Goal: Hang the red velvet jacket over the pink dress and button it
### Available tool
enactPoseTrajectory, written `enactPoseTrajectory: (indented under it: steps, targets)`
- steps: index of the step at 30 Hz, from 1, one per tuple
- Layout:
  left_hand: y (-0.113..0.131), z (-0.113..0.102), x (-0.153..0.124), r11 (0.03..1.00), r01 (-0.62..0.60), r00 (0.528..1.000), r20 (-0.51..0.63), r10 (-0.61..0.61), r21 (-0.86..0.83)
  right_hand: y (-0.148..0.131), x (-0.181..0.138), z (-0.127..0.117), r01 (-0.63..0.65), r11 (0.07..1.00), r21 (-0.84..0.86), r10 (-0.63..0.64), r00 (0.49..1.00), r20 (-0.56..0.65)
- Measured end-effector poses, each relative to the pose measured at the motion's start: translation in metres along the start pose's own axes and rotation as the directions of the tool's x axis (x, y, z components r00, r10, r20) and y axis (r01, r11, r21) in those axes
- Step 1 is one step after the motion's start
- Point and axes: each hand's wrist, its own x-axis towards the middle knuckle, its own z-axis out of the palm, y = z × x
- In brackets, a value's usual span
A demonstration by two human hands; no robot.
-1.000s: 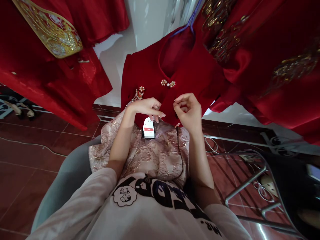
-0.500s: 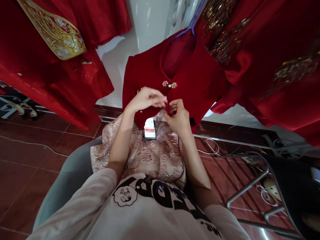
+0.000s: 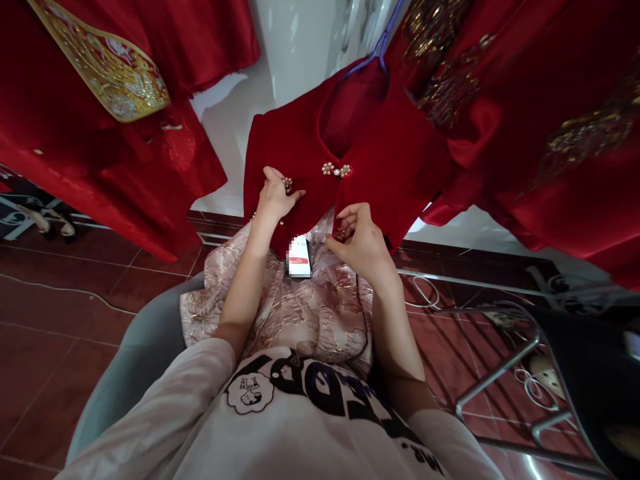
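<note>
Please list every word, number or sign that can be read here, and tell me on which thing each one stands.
"MR." on the white shirt.
Large black letters on the same shirt: upside down and folded, so I cannot read the word surely.
Phone screen: partly pixelated; its characters are too small to read surely.

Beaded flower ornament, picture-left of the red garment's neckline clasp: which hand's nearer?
Left. The left hand is right beside the flower ornament; contact unclear. The right hand is lower and farther right, at the red garment's front edge.
</note>
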Motion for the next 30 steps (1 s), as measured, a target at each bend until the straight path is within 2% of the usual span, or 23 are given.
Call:
enactPoseTrajectory:
  steps: [4, 8, 14, 18, 24, 30]
  targets:
    - [0.002, -0.006, 0.002, 1.000, 0.025, 0.998, 0.054, -0.025, -0.013, 0.003, -0.003, 0.000, 0.000, 0.999, -0.045, -0.002, 0.999, -0.049]
    - [0.015, -0.011, 0.001, 0.999, 0.011, 0.993, 0.118, -0.017, 0.047, 0.000, -0.002, -0.002, -0.011, 1.000, 0.001, 0.011, 0.999, 0.043]
    - [0.026, -0.014, 0.001, 0.999, -0.050, 0.999, -0.018, 0.050, -0.002, -0.011, 0.001, -0.005, -0.038, 0.977, 0.209, 0.016, 0.994, 0.109]
    - [0.036, -0.018, 0.000, 0.999, -0.029, 0.999, 0.021, 0.028, 0.044, -0.020, 0.000, -0.004, -0.059, 0.934, 0.352, 0.024, 0.994, 0.103]
    - [0.038, -0.011, -0.006, 0.975, -0.055, 0.997, 0.056, 0.044, 0.214, -0.030, -0.001, -0.004, -0.032, 0.906, 0.423, -0.006, 0.996, 0.088]
    - [0.036, -0.002, -0.010, 0.963, -0.190, 0.981, 0.014, 0.191, 0.190, -0.029, 0.000, -0.002, -0.007, 0.874, 0.485, -0.046, 0.994, 0.097]
